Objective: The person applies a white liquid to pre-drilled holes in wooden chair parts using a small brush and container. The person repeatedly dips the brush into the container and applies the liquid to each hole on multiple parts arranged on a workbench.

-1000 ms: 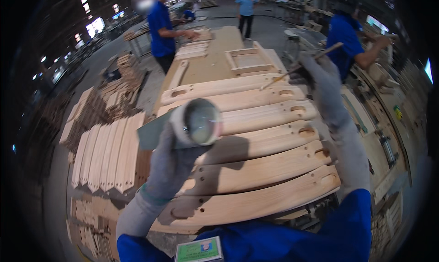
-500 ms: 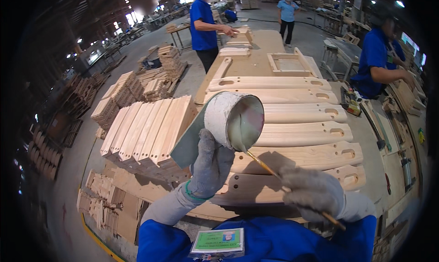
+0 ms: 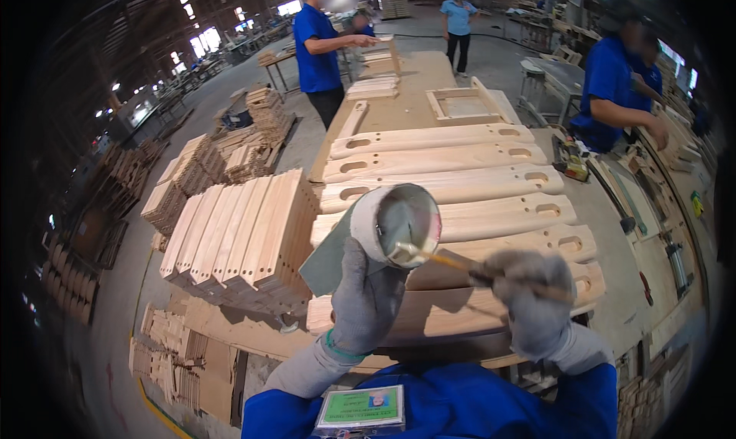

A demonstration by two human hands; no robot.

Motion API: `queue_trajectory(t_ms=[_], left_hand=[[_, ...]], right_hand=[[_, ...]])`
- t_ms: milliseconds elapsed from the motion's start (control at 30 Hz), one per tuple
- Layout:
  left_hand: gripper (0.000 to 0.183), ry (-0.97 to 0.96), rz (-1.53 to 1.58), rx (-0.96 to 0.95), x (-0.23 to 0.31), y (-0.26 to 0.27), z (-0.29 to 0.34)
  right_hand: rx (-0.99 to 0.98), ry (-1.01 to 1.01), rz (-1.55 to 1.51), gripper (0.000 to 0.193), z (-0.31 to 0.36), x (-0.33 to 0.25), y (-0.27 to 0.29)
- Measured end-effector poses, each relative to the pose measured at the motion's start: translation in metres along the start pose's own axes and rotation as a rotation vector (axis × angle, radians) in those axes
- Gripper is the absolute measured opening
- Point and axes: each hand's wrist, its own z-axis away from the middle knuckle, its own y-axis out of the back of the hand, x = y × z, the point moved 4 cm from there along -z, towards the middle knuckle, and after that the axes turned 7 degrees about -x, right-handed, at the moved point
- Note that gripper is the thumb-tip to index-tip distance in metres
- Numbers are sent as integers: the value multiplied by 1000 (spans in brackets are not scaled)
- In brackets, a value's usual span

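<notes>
The right hand (image 3: 531,305) has risen since the earlier frame, its gloved fingers pinching a thin stick (image 3: 437,258) whose tip now dips into the tilted can (image 3: 400,224). The left hand (image 3: 366,297) grips that can above slotted wooden boards (image 3: 460,167) on the desk (image 3: 406,109).

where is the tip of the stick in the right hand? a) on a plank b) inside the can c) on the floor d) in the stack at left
b: the right hand holds a thin stick whose tip reaches into the open can that the left hand tilts above the planks.
</notes>
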Motion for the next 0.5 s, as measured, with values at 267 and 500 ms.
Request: queue_trajectory(t_ms=[267,500], left_hand=[[48,176,-29,4,-5,4,-3],[47,78,-716,-18,5,8,-7]], right_hand=[[298,-309,134,25,-89,5,112],[205,-520,833,31,-127,41,209]])
